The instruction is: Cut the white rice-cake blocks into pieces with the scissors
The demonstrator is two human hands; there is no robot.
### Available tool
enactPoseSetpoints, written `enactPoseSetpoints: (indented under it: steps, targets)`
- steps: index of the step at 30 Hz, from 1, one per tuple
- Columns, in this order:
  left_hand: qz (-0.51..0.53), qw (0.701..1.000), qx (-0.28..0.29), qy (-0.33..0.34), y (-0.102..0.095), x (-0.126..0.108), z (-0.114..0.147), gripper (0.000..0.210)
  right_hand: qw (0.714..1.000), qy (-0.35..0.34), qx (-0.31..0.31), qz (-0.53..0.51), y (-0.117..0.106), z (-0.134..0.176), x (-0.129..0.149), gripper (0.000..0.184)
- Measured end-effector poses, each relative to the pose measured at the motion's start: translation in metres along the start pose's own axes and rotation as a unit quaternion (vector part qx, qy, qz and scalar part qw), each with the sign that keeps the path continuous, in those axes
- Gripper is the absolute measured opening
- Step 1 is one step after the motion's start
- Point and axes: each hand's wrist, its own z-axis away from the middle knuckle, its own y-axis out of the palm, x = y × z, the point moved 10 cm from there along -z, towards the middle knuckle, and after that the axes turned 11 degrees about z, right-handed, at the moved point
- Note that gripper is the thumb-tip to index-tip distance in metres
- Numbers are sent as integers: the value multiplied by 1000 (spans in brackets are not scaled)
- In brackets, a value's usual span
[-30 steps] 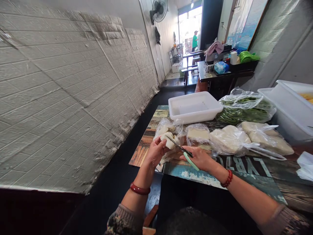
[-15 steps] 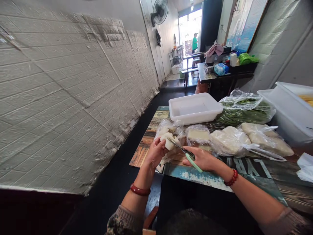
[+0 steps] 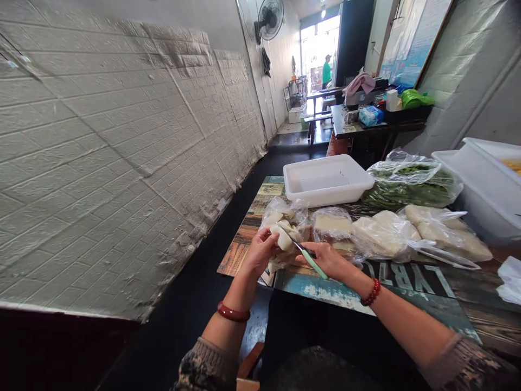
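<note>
The scissors (image 3: 312, 263) have closed further, gripped by the right hand (image 3: 329, 262); the left hand (image 3: 261, 252) pinches a pale, smooth piece (image 3: 282, 240) along its left edge.

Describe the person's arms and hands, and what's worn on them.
The left hand and right hand are ungloved. On the left is a smooth, glossy dark-red bangle; on the right, a red beaded bracelet. The left sleeve and right sleeve are dark and mottled, with brownish, ribbed ends.

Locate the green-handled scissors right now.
In the head view, the green-handled scissors are just right of centre, below mid-height, held in the right hand, their blades at the pale piece in the left hand.
</note>
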Motion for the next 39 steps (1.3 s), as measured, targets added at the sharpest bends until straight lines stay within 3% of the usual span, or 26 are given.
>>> enactPoseSetpoints:
  steps: [3,5,9,12,15,18,21,24,27,30,34,36,39]
  targets:
    - [-8,1000,3,1,-1,3,-3,51,1000,9,-1,-21,2,0,-4,38]
    - [-5,1000,12,-1,0,3,-4,52,996,51,17,-72,7,-1,-16,40]
    - [37,999,18,4,-4,-4,-3,53,960,178,48,-211,21,1,-52,48]
    - [39,998,3,39,-11,-20,-5,50,945,205,52,-249,24,6,-64,51]
    - [-23,995,-17,92,-12,-39,-13,46,931,210,38,-295,20,14,-68,51]
    - [-133,984,-7,121,0,-48,-30,46,912,210,-6,-352,6,24,-69,54]
    - [-296,943,25,148,21,-51,-53,41,904,213,-41,-368,-6,33,-71,58]
    - [-469,859,62,197,43,-52,-72,41,901,210,-69,-373,-12,41,-75,60]
    - [-577,788,67,203,53,-47,-88,46,894,216,-80,-385,-11,45,-79,64]
    - [-616,760,52,197,56,-43,-97,35,900,209,-86,-373,-14,46,-80,65]
    - [-600,773,96,183,62,-28,-99,35,929,189,-113,-298,-36,39,-77,63]
    - [-579,787,118,177,62,-22,-98,42,951,178,-135,-214,-54,31,-72,60]
    - [-532,819,114,182,54,-27,-93,41,974,130,-184,-9,-87,14,-52,49]
